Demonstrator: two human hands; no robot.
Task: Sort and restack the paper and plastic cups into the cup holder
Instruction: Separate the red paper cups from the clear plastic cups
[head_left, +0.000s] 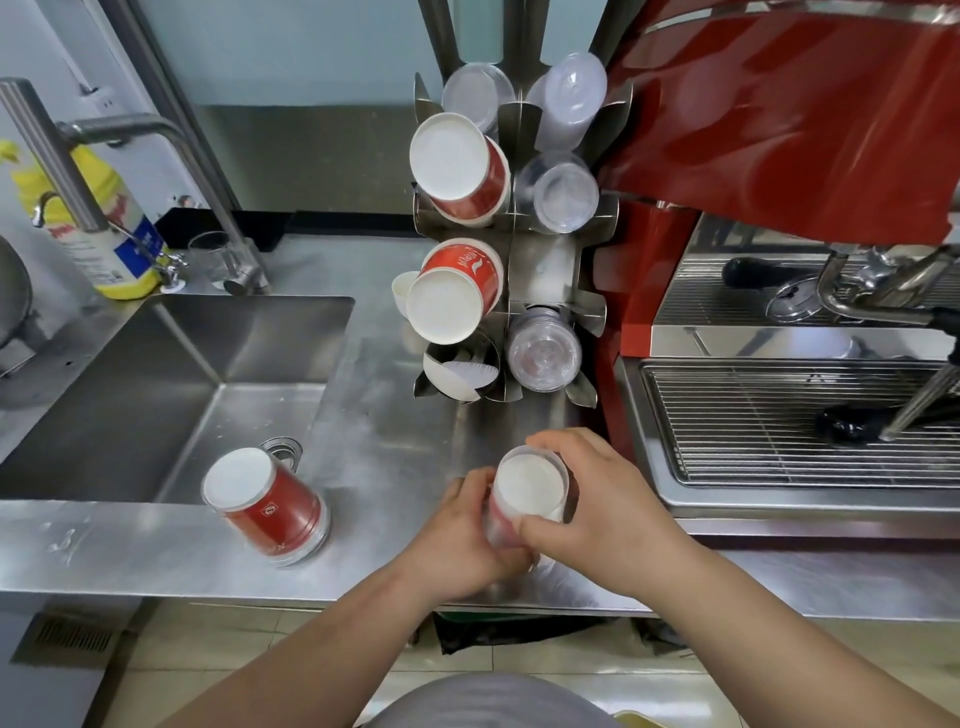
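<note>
Cup holder (558, 270), 12 o'clock: paper and plastic stacks slotted, approx. half done. Mixed stack (270, 506), tabletop 9 o'clock, unsorted. Held stack (527, 493), centre: left hand (462, 535) and right hand (592, 499) grip curled round it, separating.

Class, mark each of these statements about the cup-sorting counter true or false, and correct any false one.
1. Both hands grip the mixed cup stack. True.
2. A red paper cup stack stands upside down on the steel counter beside the sink. True.
3. The metal cup holder holds only paper cups. False: its right side holds clear plastic cups.
4. The left hand rests flat on the counter. False: it holds the stack with the right hand.
</note>
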